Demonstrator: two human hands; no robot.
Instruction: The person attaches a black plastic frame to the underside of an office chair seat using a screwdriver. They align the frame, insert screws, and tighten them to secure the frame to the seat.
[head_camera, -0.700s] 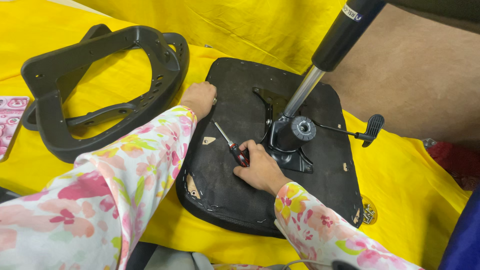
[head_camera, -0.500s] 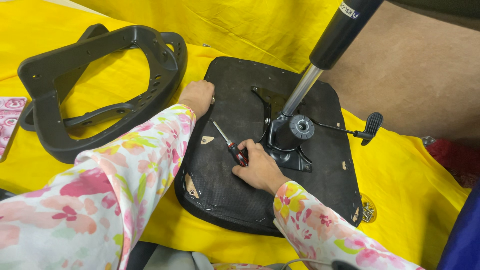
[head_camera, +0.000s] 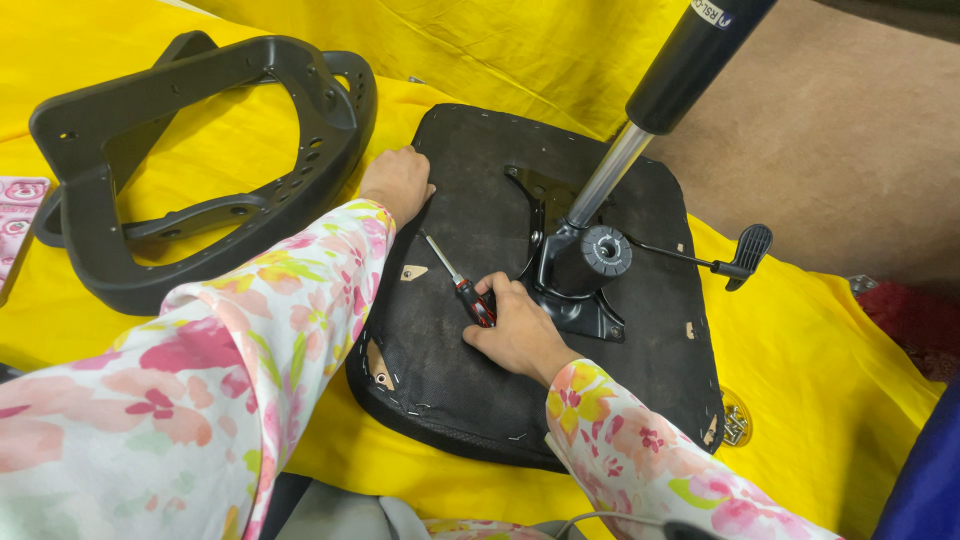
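Observation:
An upturned black chair seat (head_camera: 460, 350) lies on a yellow cloth (head_camera: 800, 370). A black metal tilt mechanism (head_camera: 580, 270) is fixed at its middle, with a gas cylinder (head_camera: 660, 110) rising from it and a lever (head_camera: 720, 260) sticking out to the right. My right hand (head_camera: 515, 335) rests on the seat beside the mechanism, shut on a screwdriver (head_camera: 462, 285) with a red and black handle, its shaft pointing to the upper left. My left hand (head_camera: 397, 183) grips the seat's left edge.
A black plastic chair frame (head_camera: 200, 170) lies on the cloth to the left. A pink patterned object (head_camera: 18, 215) sits at the far left edge. Several small screws (head_camera: 735, 420) lie by the seat's right corner. Brown floor (head_camera: 850, 130) is at the upper right.
None of note: both hands hold nearly the same places, and the view has shifted only slightly.

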